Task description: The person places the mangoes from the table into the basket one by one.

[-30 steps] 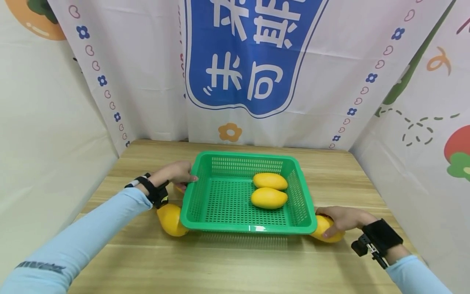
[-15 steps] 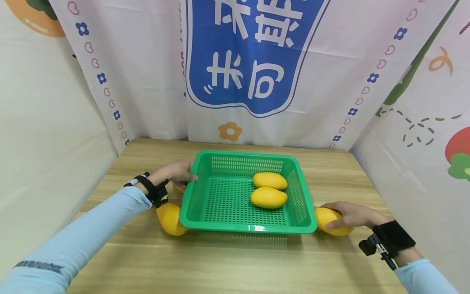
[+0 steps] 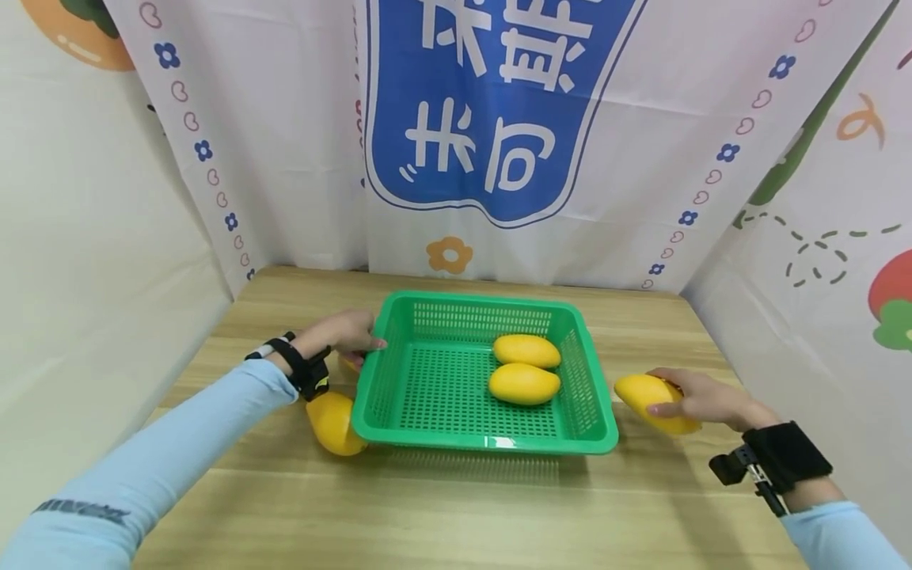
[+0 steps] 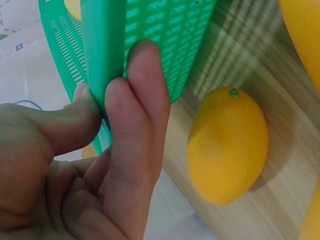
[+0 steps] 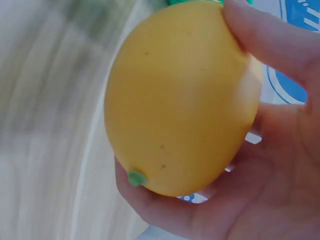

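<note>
Centrally, a green basket [image 3: 442, 438] containing two mangoes [image 3: 524, 385] stands just left of the held mango [image 3: 636, 390], lower right, which slants lengthwise down rightward; right fingers [image 5: 162, 212] clamp it, left fingers [image 4: 132, 135] pinch the basket's rim.

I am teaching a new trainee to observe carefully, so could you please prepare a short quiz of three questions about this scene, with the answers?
1. Multiple choice: how many mangoes lie inside the basket?
A) None
B) Two
C) Five

2. True or false: the right hand is holding nothing.

3. Fill in the missing word: the left hand grips the basket by its ____.

Key:
1. B
2. False: it holds a mango.
3. rim
</note>
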Motion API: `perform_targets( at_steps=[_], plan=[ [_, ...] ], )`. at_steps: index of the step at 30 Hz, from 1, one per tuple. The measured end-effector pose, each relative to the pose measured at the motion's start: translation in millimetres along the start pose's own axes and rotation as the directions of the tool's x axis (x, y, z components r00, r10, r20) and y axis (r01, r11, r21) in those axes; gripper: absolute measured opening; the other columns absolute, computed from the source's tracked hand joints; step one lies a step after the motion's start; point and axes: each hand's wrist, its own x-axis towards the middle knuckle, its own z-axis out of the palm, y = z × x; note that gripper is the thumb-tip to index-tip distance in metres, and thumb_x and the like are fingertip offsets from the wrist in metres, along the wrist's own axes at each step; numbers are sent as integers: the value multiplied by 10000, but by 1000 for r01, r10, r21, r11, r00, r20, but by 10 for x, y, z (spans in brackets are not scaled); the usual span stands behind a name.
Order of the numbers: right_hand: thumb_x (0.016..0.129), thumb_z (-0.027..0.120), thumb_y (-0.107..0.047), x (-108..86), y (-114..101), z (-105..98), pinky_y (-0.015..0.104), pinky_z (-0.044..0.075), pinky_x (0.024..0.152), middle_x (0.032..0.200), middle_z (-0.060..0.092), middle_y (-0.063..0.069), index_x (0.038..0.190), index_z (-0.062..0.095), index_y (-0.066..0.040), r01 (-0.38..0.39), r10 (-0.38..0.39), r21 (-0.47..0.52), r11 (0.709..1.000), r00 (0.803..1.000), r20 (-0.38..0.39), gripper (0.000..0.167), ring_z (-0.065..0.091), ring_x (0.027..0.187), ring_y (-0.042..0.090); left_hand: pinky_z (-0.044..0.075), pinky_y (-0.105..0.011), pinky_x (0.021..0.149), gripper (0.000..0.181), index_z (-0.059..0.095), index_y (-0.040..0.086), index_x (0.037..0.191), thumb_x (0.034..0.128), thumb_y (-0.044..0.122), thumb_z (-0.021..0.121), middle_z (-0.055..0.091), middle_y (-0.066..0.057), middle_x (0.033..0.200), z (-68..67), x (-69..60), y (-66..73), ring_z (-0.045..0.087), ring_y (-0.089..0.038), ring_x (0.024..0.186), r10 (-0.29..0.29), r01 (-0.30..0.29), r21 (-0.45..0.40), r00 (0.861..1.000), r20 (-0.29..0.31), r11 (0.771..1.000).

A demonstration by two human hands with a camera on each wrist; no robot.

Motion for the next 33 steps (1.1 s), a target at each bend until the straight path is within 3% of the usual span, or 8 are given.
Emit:
perform_targets(
  at_steps=[7,19,33],
  plan=[
    [906,712,-384,-21,-119,-142,319,454,784,1168,594,164,1410,427,52,-49,50,29,998,998,-49,725,537,970,244,573,-234,569,259,657,-21,856,1020,160,571,635,-39,652,2,13,-6,598,-97,520,4,-4,-10,1000,3,1000],
    [940,689,-360,24,-263,-255,323,467,770,1139,623,141,1441,406,35,9,-3,56,998,994,-106,698,542,918,219,571,-222,565,265,649,-16,839,1020,161,571,628,-37,646,-5,11,20,597,-91,518,-6,6,0,1000,7,1000],
    [937,695,-360,34,-658,-251,332,477,792,1150,627,128,1437,422,-1,80,-75,24,997,986,-151,674,548,936,235,553,-201,552,264,638,-11,846,1025,168,564,597,-23,639,-21,31,25,586,-84,520,-8,8,32,1000,15,999]
  ],
)
